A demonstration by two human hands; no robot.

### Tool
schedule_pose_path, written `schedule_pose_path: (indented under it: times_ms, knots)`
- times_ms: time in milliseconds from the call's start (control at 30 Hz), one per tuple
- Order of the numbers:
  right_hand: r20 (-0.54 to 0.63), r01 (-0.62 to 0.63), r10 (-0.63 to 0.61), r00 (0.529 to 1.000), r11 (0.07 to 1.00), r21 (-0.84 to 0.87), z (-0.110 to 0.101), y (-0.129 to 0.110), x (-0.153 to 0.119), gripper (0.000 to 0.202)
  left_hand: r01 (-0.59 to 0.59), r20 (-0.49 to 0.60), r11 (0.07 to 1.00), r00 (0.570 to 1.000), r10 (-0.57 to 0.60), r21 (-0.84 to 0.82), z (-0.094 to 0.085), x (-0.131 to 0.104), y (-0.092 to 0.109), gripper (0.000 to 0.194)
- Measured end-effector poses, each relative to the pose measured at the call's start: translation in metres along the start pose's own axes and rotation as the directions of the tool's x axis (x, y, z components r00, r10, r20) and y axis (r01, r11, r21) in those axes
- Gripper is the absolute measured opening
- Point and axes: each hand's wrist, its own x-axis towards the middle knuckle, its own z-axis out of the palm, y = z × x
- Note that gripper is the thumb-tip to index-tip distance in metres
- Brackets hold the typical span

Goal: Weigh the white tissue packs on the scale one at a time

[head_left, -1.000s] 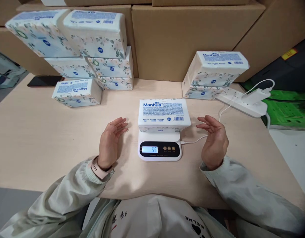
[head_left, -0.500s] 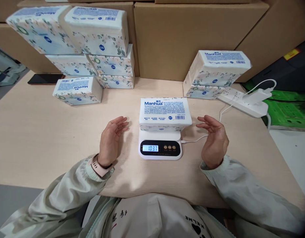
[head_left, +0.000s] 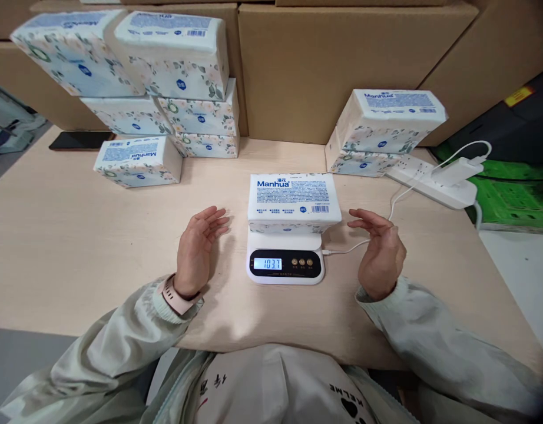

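A white and blue pack of tissues [head_left: 293,197] marked "Manhua" rests on a white digital scale [head_left: 284,277]. The lit display [head_left: 268,264] reads 103.7. My left hand [head_left: 199,250] is to the left of the scale, its edge on or just over the table, palm turned inward and fingers loosely apart. To the right of the pack, my right hand [head_left: 380,253] mirrors it, with fingers curved and apart. Neither hand touches the pack or the scale. Both are empty.
Several tissue packs [head_left: 181,68] are stacked at the back left, with a single pack [head_left: 139,162] before them. Two more packs [head_left: 393,121] stand at the back right beside a power strip [head_left: 434,179]. A phone [head_left: 81,140] and cardboard boxes [head_left: 324,70] are behind.
My right hand's fingers have shifted very slightly. The pack, the scale and its reading are the same, and my left hand is almost still.
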Motion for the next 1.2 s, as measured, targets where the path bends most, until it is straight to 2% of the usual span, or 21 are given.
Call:
schedule_pose_path:
  times_ms: [1200]
  knots:
    - [0.059,0.030,-0.027,0.998,0.998,-0.050,-0.0028,0.0040,-0.0004,0.055,-0.011,0.016,1.000,1.000,0.011,0.010,-0.0018,0.0020,-0.0010,0.050]
